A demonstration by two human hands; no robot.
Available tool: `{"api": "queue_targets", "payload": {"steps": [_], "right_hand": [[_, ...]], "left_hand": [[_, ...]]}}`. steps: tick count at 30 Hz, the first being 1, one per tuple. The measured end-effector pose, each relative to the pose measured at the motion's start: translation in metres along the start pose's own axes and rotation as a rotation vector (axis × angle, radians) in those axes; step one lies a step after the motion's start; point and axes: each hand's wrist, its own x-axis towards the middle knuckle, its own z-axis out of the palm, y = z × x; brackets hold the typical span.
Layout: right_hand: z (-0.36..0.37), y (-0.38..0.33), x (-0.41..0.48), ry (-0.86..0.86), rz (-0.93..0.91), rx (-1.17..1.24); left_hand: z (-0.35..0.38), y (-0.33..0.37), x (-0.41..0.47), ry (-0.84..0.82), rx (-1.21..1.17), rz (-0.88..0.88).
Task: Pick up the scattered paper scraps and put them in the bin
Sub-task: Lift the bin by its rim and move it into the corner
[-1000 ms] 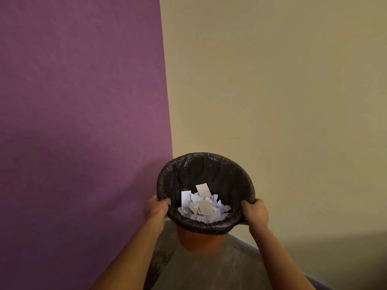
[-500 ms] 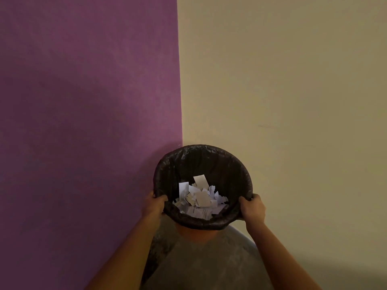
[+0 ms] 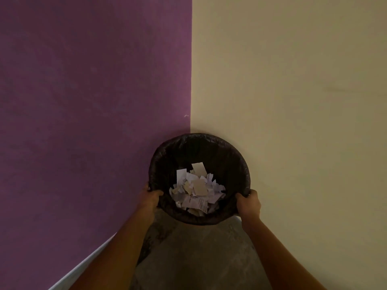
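Note:
A round bin (image 3: 240, 162) lined with a black plastic bag stands in the corner where two walls meet. Several white and tan paper scraps (image 3: 196, 189) lie in a heap inside it. My left hand (image 3: 149, 198) grips the bin's rim on its left side. My right hand (image 3: 250, 204) grips the rim on the right. Both thumbs hook over the edge. The bin's outer body is hidden from this angle.
A purple wall (image 3: 94, 101) fills the left, a beige wall (image 3: 293, 91) the right, and they meet just behind the bin. Grey mottled floor (image 3: 194, 258) shows below, with a pale skirting strip (image 3: 83, 266) along the purple wall.
The bin has moved lower and nearer the corner, both hands still gripping its rim. Its orange underside no longer shows. My view has shifted down and left, so the corner line sits further right.

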Motion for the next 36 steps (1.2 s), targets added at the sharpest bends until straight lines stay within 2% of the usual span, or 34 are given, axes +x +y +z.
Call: {"api": "queue_targets", "payload": {"steps": [6, 16, 36], "right_hand": [[0.047, 0.028, 0.052, -0.019, 0.025, -0.041], [0.11, 0.082, 0.114, -0.032, 0.082, -0.076], [0.153, 0.127, 0.155, -0.076, 0.174, -0.099]], "left_hand": [[0.009, -0.043, 0.071, 0.047, -0.001, -0.062], [0.019, -0.107, 0.157, 0.061, 0.054, -0.058], [0.023, -0.16, 0.208, 0.041, 0.033, -0.08]]}}
